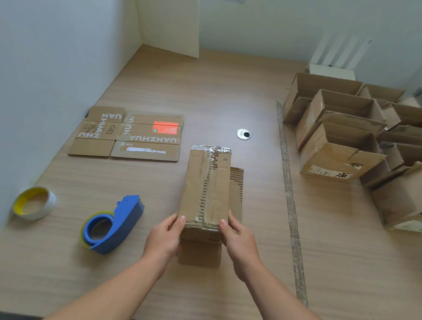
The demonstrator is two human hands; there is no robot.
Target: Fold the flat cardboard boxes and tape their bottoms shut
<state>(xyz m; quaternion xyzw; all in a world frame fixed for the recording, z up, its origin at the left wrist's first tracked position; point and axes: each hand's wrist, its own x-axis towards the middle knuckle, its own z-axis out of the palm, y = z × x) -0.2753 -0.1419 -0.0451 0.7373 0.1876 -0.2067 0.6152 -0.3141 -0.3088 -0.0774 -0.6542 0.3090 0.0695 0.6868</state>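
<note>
1. Box (207,188) lies bottom-up near the middle of the table (211,101), long axis pointing away from the person, with clear tape (211,157) running along its centre seam and over the far edge.
2. Left hand (166,236) grips the near left corner, fingers curled round the side; right hand (238,240) grips the near right corner the same way. Both thumbs (180,221) rest on top at the near edge.
3. The step looks like pressing down the near end of the tape, then setting the box aside.
4. To do it well, run the thumbs from the seam outward so the tape beds flat with no bubbles, and squeeze the walls only lightly, since this worn cardboard probably buckles easily.
5. Check that the two bottom flaps meet along the seam; the tape looks wrinkled at the far end and may want a firm rub there.
6. Mind the loose flap (236,189) sticking out on the right when lifting, as it could catch on the table.
7. Lift with both hands and place the box beside the folded boxes (340,138) at the right, open side up like theirs.
8. The flat box (128,135) at the far left is next; the dispenser (114,223) and spare roll (34,203) lie near the left hand.
</note>
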